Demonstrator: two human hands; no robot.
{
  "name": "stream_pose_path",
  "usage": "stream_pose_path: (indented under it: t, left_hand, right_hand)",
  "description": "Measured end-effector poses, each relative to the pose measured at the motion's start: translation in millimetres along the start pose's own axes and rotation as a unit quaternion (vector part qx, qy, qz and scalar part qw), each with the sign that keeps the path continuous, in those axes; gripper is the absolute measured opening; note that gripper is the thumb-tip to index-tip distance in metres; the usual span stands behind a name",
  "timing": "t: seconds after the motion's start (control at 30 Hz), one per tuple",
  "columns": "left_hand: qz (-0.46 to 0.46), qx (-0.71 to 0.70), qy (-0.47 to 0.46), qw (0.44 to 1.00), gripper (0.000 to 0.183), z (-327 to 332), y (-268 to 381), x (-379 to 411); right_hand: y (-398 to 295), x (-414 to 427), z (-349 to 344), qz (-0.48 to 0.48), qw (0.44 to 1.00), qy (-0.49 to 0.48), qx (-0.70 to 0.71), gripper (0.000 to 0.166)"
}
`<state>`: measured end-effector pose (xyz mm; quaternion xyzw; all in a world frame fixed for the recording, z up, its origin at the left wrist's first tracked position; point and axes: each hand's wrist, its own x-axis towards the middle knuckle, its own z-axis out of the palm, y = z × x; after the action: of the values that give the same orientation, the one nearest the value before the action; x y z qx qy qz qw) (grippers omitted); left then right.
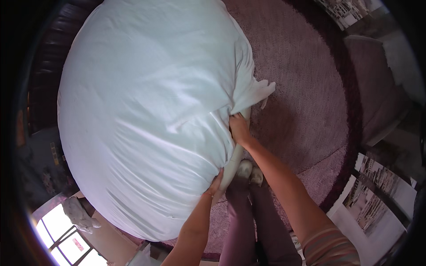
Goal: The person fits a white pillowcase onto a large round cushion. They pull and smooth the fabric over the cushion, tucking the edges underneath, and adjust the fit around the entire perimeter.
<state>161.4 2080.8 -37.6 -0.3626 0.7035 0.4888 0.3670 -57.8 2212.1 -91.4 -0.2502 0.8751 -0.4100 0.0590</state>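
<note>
A large pale sheet [146, 93] covers what looks like a mattress, its shape rounded by the lens. Along its right side a strip of the cream mattress edge [234, 159] shows below the hem. My right hand [239, 128] grips the gathered hem, its fingertips partly tucked into the fabric. Lower down, my left hand [216, 184] is closed on the same hem, most of its fingers hidden beneath the cloth. Creases fan out across the sheet from both hands. Above my right hand, a loose bunched corner of the sheet [263, 89] sticks out over the carpet.
A mauve rug [293, 66] with a dark border lies right of the mattress, with my shoes [245, 168] on it. A dark tufted headboard or sofa back [50, 66] stands at left. A window [66, 236] is at lower left. Printed fabric or panels [372, 206] are at lower right.
</note>
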Motion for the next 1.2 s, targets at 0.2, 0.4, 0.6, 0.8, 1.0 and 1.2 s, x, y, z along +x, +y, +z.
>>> stream_pose_path:
  t: [0.2,0.4,0.6,0.8,1.0,1.2]
  left_hand:
    - [-0.014,0.053,0.002,0.999,0.071,4,6,1]
    - [-0.037,0.073,0.067,0.994,0.069,-14,-1,4]
    - [-0.083,0.055,0.093,0.991,0.066,0,-4,13]
    - [-0.112,0.042,0.107,0.987,0.064,18,9,13]
    - [-0.074,0.04,0.114,0.99,0.062,54,42,17]
    - [0.126,0.002,0.162,0.979,0.06,68,184,14]
  right_hand:
    - [18,-14,26,0.206,0.967,-0.102,0.111,0.042]
    - [-11,33,2,0.392,0.847,-0.133,0.334,0.039]
    - [3,-28,-29,0.24,0.967,-0.012,0.083,0.031]
    - [95,23,-46,0.51,0.364,0.097,0.773,0.044]
    - [100,205,-74,0.431,0.55,0.072,0.712,0.047]
    - [94,230,-60,0.441,0.707,-0.043,0.552,0.044]
